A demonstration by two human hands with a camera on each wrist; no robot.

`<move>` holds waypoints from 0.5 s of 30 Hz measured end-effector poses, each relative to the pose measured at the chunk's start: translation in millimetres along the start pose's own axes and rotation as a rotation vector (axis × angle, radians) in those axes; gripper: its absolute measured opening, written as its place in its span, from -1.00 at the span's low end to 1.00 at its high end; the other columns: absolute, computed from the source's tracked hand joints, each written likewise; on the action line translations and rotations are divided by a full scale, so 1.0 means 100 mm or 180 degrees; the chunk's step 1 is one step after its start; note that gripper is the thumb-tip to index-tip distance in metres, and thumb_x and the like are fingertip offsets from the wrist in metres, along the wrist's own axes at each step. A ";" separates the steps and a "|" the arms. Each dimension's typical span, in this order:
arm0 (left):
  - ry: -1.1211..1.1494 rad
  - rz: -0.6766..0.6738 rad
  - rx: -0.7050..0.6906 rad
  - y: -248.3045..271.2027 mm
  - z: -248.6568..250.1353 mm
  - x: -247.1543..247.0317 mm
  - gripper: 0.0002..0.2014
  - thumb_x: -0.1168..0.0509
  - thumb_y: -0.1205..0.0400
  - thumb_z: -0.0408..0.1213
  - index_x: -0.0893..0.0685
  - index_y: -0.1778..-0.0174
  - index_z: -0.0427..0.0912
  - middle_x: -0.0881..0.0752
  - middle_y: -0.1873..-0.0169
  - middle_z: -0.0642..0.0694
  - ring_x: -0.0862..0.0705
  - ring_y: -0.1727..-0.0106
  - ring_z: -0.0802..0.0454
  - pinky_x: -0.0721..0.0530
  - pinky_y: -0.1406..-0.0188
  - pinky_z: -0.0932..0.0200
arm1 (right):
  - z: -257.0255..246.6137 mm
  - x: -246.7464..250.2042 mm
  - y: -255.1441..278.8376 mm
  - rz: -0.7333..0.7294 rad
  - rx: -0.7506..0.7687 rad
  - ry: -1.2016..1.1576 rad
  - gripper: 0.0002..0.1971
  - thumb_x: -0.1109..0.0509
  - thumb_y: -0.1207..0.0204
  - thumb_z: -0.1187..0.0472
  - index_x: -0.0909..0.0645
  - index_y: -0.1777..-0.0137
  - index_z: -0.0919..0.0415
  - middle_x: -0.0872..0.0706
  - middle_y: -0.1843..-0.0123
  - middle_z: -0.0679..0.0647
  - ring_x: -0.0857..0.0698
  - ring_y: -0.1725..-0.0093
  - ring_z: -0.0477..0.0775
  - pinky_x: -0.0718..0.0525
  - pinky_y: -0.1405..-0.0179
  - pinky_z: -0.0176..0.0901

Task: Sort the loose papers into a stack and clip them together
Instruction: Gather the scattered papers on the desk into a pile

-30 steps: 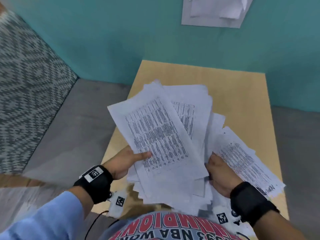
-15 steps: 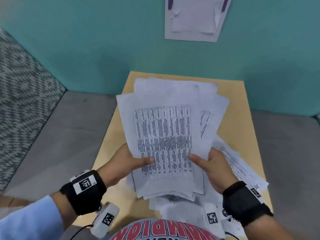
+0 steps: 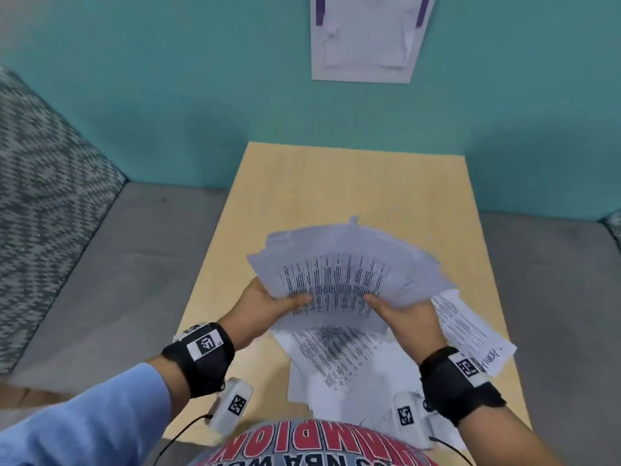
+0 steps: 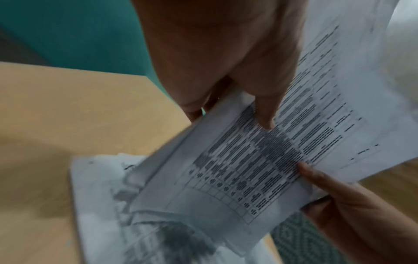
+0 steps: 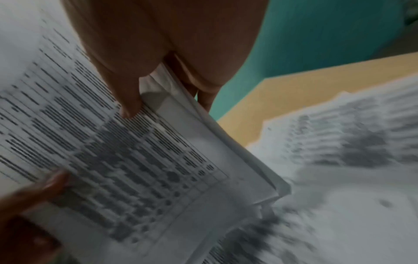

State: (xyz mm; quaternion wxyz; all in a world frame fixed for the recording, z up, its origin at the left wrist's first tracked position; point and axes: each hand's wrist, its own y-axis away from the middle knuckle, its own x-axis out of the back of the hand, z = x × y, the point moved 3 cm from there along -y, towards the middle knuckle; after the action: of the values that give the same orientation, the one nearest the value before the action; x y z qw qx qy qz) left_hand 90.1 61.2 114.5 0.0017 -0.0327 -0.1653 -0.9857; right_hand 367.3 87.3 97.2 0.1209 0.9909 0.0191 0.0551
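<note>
Both hands hold a bundle of printed papers [image 3: 339,264] lifted off the wooden table [image 3: 336,183], its far edge tilted away and its sheets unevenly fanned. My left hand [image 3: 268,306] grips the near left edge, thumb on top. My right hand [image 3: 400,312] grips the near right edge the same way. The left wrist view shows the bundle of printed papers [image 4: 248,169] with my left thumb [image 4: 264,107] on the printed table. In the right wrist view my right thumb [image 5: 128,100] presses on the bundle of printed papers [image 5: 135,169]. More loose sheets [image 3: 336,361] lie on the table beneath. No clip is visible.
A printed sheet [image 3: 470,334] sticks out over the table's right side. The table stands against a teal wall [image 3: 168,95] with paper taped to it [image 3: 366,38]. A grey floor [image 3: 117,264] lies to either side, and a patterned surface [image 3: 37,183] lies at the left.
The bundle, held more upright before, has tipped forward and down toward the table. My right hand, apart from it a second ago, came to grip its right edge.
</note>
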 end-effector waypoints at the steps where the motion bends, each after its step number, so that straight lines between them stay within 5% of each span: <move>1: -0.0021 0.0006 0.0026 0.01 -0.08 0.00 -0.61 -0.56 -0.64 -0.47 -0.77 -0.37 -0.11 -0.93 -0.18 0.11 -0.90 -0.20 0.15 -0.85 -0.31 0.05 | 0.10 -0.03 -0.01 0.0020 -0.0110 0.0108 -0.80 -0.73 -0.42 0.21 -0.88 -0.01 0.23 -0.96 0.04 0.06 -0.92 -0.01 0.03 -0.82 -0.16 -0.02; 3: -0.0172 0.0012 0.0008 0.02 -0.17 0.01 -0.63 -0.52 -0.69 -0.46 -0.75 -0.37 -0.07 -0.91 -0.16 0.27 -0.87 -0.20 0.28 -0.84 -0.30 0.18 | 0.21 -0.08 -0.04 0.0000 -0.0181 0.0312 -0.86 -0.71 -0.46 0.18 -0.85 0.11 0.22 -0.94 0.22 -0.04 -0.90 0.15 0.09 -0.84 0.08 -0.13; 5: -0.0324 0.0075 -0.0070 0.02 -0.20 0.05 -0.64 -0.50 -0.71 -0.41 -0.73 -0.40 -0.03 -0.88 -0.21 0.32 -0.85 -0.25 0.30 -0.81 -0.26 0.28 | 0.18 -0.14 -0.06 -0.0023 -0.0144 0.0297 -0.92 -0.68 -0.50 0.19 -0.83 0.14 0.11 -0.88 0.36 -0.23 -0.85 0.28 -0.11 -0.73 0.23 -0.34; 9: -0.0256 0.0399 -0.0229 -0.02 -0.11 0.12 -0.68 -0.56 -0.65 -0.39 -0.79 -0.25 0.04 -0.93 -0.09 0.20 -0.89 -0.19 0.21 -0.86 -0.29 0.08 | 0.01 -0.17 -0.07 0.0067 0.0048 0.0123 -0.87 -0.68 -0.49 0.23 -0.86 -0.01 0.15 -0.91 0.27 -0.25 -0.86 0.22 -0.31 -0.73 0.19 -0.41; 12: -0.0336 0.0216 -0.0375 -0.02 0.01 0.13 -0.62 -0.62 -0.58 -0.48 -0.79 -0.26 -0.07 -0.87 -0.11 0.15 -0.85 -0.10 0.29 -0.82 -0.15 0.30 | -0.09 -0.16 -0.03 0.0050 0.0184 0.0046 -0.77 -0.71 -0.44 0.31 -0.83 0.00 0.02 -0.93 0.17 -0.22 -0.87 0.13 -0.27 -0.75 0.10 -0.45; 15: -0.0520 -0.0038 -0.0211 -0.08 -0.03 0.13 -0.62 -0.67 -0.55 -0.41 -0.82 -0.26 -0.13 -0.86 -0.13 0.06 -0.82 -0.12 0.19 -0.77 -0.15 0.22 | -0.04 -0.17 -0.05 -0.0019 0.0030 0.0241 -0.81 -0.68 -0.47 0.32 -0.84 0.06 0.00 -0.94 0.11 -0.13 -0.89 0.04 -0.13 -0.81 -0.13 -0.16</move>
State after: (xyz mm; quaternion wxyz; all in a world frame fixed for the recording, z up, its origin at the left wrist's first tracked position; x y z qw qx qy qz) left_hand 76.8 67.4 109.6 -0.0187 -0.1121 -0.1324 -0.9847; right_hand 349.8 91.8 97.7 0.1156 0.9886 0.0269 0.0921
